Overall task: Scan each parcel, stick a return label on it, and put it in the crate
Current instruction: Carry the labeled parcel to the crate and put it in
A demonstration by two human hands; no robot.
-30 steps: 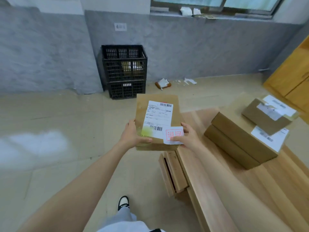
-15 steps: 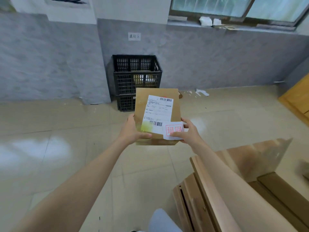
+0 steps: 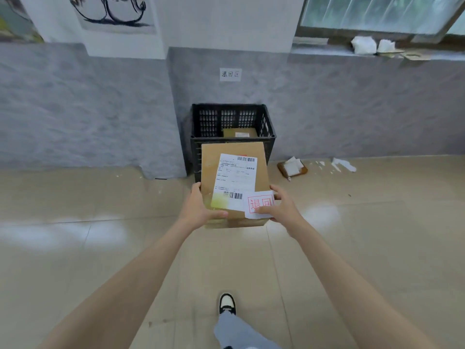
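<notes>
Beyond both hands we see a pale tiled floor [image 3: 100, 248] running to a grey wall [image 3: 88, 109], and against that wall, straight ahead of the hands, stands the black crate [image 3: 227, 119], open at the top with a second parcel [image 3: 239, 133] already lying in it. Between the hands is the brown parcel [image 3: 235, 149], held flat with its long axis pointing away from the wrists toward the crate, so that its far end overlaps the crate's front wall in our view. The left hand [image 3: 198, 207] grips the near left corner, thumb on top and fingers hidden underneath; the right hand [image 3: 284, 206] grips the near right corner, thumb pressed on the return label [image 3: 259, 204], which sits beside the white shipping label [image 3: 235, 176] and juts slightly past the box edge (whether it is fully stuck down we cannot tell). Neither hand is clearly nearer the crate, since they sit level on either side. We judge that what remains is to carry the parcel forward, end first, over the front rim and lower it in beside the second one.
</notes>
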